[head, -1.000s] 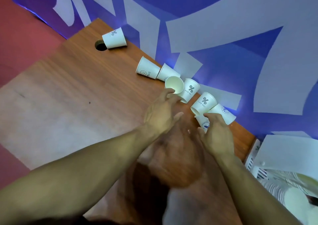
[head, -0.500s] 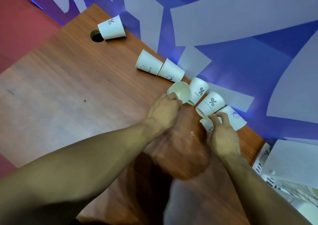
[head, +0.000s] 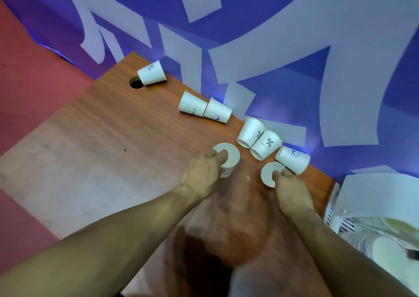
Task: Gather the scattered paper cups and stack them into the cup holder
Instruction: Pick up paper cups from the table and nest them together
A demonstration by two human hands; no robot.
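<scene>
My left hand (head: 204, 174) pinches the rim of a white paper cup (head: 230, 155), its mouth facing up toward me. My right hand (head: 289, 186) pinches the rim of a second cup (head: 268, 174) in the same way, just off the wooden table (head: 90, 149). Several more white cups lie on their sides along the wall edge: one (head: 152, 73) at the far corner, a touching pair (head: 192, 105) (head: 217, 111), then a run of three (head: 250, 132) (head: 265, 144) (head: 293, 159) close to my right hand. The cup holder is not clearly visible.
A round cable hole (head: 136, 82) sits in the table beside the far cup. A purple and white wall (head: 294, 58) runs along the table's far edge. White papers and stacked white items (head: 374, 217) lie past the right end. Red floor (head: 34, 92) lies to the left.
Both hands have taken a cup each and lifted it back from the row, mouths now turned up. The view has shifted, showing more of the wall.
</scene>
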